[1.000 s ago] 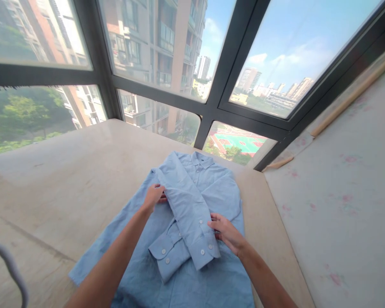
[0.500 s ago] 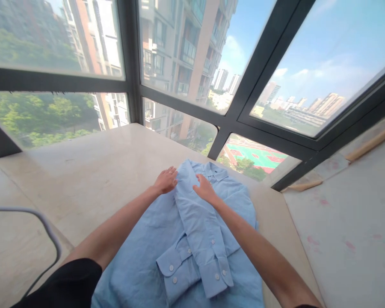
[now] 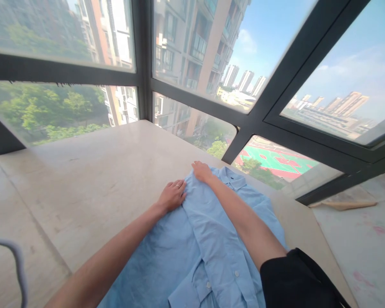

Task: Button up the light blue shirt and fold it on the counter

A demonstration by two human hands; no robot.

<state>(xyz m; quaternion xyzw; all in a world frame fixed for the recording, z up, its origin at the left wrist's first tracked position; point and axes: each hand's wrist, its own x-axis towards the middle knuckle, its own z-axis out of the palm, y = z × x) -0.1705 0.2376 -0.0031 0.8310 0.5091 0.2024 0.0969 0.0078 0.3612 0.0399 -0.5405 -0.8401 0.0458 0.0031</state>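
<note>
A light blue button-up shirt (image 3: 167,252) lies on the pale stone ledge, its collar (image 3: 233,179) toward the window. A sleeve is folded lengthwise over the body, and a buttoned cuff (image 3: 186,293) shows near the bottom, partly cut off. My left hand (image 3: 173,196), with a ring on one finger, has its fingertips closed on the left folded edge. Farther up, my right hand (image 3: 201,172) is closed at the shoulder corner beside the collar; its fingertips are partly hidden. My right forearm crosses over the shirt.
The stone ledge (image 3: 93,179) runs to dark window frames (image 3: 144,64) at the back. A grey cable (image 3: 19,265) curves at the lower left. On the right rises a floral-papered wall (image 3: 365,239), its paper peeling near the frame.
My right hand has moved up and left onto the shoulder corner and closed there. My left hand has come against the folded edge. The view has shifted, so the cuffs sit lower.
</note>
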